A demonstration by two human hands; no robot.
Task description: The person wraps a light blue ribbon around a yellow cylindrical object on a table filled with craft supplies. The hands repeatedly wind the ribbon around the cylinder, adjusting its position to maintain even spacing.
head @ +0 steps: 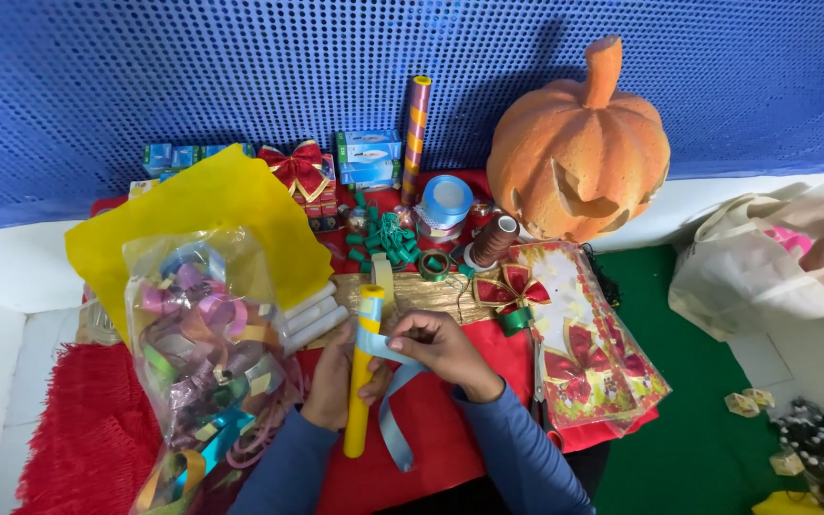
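My left hand [334, 381] grips a yellow tube [362, 381] held nearly upright over the red cloth [436, 429]. A light blue ribbon [391, 401] is wrapped around the tube near its top and trails down below my wrists. My right hand [441, 351] pinches that ribbon against the tube's upper part. Both sleeves are blue.
A clear bag of coloured ribbon curls [204, 353] lies at the left under yellow paper [197, 215]. An orange carved pumpkin [579, 153], a blue tape roll [446, 200], a brown thread spool [494, 238], red bows in a packet [588, 358] and a beige bag [770, 262] surround the work spot.
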